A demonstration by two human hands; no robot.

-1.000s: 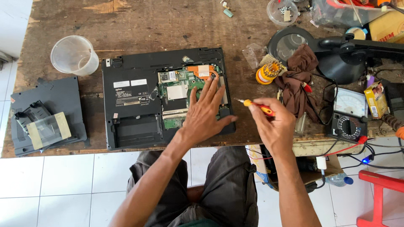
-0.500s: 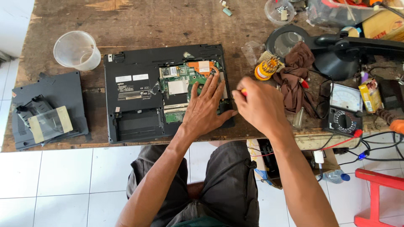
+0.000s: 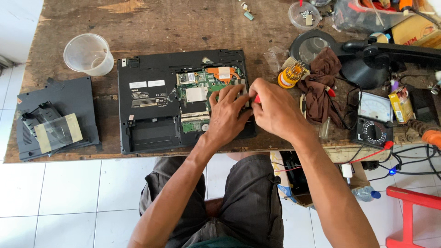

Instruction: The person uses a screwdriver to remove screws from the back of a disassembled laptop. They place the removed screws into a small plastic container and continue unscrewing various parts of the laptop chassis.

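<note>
Laptop: a black laptop [image 3: 151,96] lies bottom-up at the middle of a worn wooden table [image 3: 183,27], its cover off on the right half and an empty bay open at the lower left.
Board: a green board [image 3: 197,94] shows in the opening, with a copper heat pipe [image 3: 223,73] along its upper right edge.
Left hand: the left hand [image 3: 227,112] lies flat on the board's right side, fingers spread and slightly bent, gripping nothing.
Right hand: the right hand [image 3: 275,110] is curled tight beside it, touching the left fingertips; a bit of red handle [image 3: 257,98] peeks from the fist, the tool's tip hidden.
In the way: both hands cover the laptop's right edge, so what they touch there cannot be told.
Left of laptop: a clear plastic cup [image 3: 89,55] stands near the upper corner; a black cover panel [image 3: 55,119] with taped film lies at the table's edge, well apart.
Right of laptop: a yellow bit holder [image 3: 291,76], a brown rag [image 3: 321,87] and a multimeter [image 3: 374,119] crowd together; a magnifier lamp [image 3: 317,46] sits behind them.
Far side: a small round dish [image 3: 304,14] holds small parts.
Below: dark shorts [image 3: 248,202] over white tile; a red stool [image 3: 413,216] at the lower right.
</note>
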